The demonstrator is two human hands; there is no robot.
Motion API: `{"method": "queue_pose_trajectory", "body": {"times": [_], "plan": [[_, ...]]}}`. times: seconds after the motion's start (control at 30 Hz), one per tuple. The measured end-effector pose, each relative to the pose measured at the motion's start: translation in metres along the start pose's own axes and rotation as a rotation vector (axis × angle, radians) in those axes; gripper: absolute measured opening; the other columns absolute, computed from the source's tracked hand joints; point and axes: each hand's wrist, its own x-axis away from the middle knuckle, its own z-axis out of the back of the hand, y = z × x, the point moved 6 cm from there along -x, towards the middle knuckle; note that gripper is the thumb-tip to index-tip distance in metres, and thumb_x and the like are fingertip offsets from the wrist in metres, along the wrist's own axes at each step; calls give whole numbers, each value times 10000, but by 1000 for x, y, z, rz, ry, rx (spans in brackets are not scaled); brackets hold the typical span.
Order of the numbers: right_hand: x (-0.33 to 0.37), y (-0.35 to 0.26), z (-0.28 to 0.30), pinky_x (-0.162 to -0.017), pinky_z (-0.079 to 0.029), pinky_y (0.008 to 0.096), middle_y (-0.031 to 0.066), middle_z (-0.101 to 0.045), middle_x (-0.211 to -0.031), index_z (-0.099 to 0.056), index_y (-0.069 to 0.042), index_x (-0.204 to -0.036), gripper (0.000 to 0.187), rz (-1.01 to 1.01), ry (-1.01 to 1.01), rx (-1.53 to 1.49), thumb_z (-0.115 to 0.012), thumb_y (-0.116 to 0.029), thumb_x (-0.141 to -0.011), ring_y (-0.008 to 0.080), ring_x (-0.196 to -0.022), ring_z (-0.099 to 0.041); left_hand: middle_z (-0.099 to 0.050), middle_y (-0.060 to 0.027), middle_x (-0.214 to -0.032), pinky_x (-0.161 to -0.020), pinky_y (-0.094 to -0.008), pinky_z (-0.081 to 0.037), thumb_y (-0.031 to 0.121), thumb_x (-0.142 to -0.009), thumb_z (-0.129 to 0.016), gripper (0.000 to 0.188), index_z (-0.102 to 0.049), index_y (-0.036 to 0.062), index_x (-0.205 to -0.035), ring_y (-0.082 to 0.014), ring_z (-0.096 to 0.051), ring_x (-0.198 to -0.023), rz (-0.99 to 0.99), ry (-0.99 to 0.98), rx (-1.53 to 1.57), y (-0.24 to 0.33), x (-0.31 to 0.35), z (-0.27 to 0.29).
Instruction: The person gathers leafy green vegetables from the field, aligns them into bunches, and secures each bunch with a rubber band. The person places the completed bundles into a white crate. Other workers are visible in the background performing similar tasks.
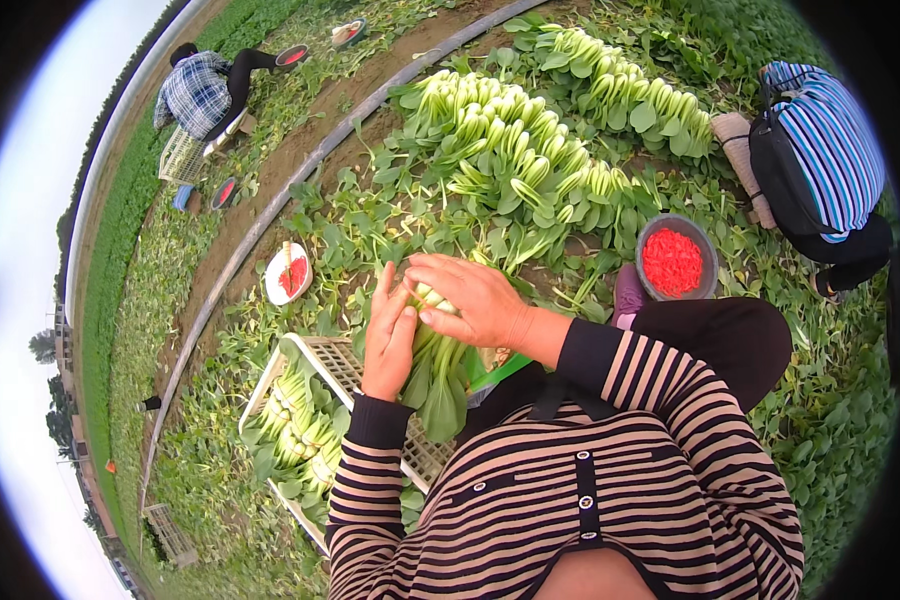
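Both of my hands hold a bunch of bok choy [440, 375], pale stems up and dark leaves hanging down. My left hand [388, 335] presses its left side with flat fingers. My right hand [470, 298] wraps over the stem ends from the right. The bunch hangs above a white slatted plastic crate [345, 362] at my left knee, where several bok choy bundles [295, 430] lie in the near-left part.
Long rows of cut bok choy [515, 150] lie ahead on the leafy ground. A grey bowl of red bands [676, 260] sits right; a white dish [288, 274] left. A person in blue stripes [820, 160] crouches far right, another in plaid [198, 92] far left.
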Motion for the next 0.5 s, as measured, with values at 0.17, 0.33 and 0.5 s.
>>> {"method": "queue_pose_trajectory", "body": {"times": [0.17, 0.33, 0.5], "plan": [[2, 4, 2, -934, -487, 424, 156, -574, -1311, -591, -82, -1218, 502, -44, 10, -25, -660, -401, -838, 331, -1162, -581, -238, -219, -1549, -1037, -368, -427, 63, -996, -455, 349, -553, -13, -1322, -297, -495, -1272, -157, 266, -193, 9, 4, -16], [-1, 1, 3, -937, -493, 414, 159, -571, -1313, -593, -88, -1202, 484, -38, -27, -32, -700, -346, -807, 346, -1141, -592, -342, -190, -1514, -1027, -372, -439, 23, -952, -527, 307, -623, -5, -1242, -315, -486, -1298, -112, 338, -99, 0, 6, -12], [-3, 5, 1, -960, -474, 422, 154, -531, -1359, -577, -97, -1220, 512, -87, -103, -59, -691, -384, -811, 344, -1176, -565, -459, -167, -1445, -1035, -356, -430, 30, -943, -563, 302, -628, 7, -1237, -283, -530, -1258, -85, 360, -106, -2, 8, -5]]}}
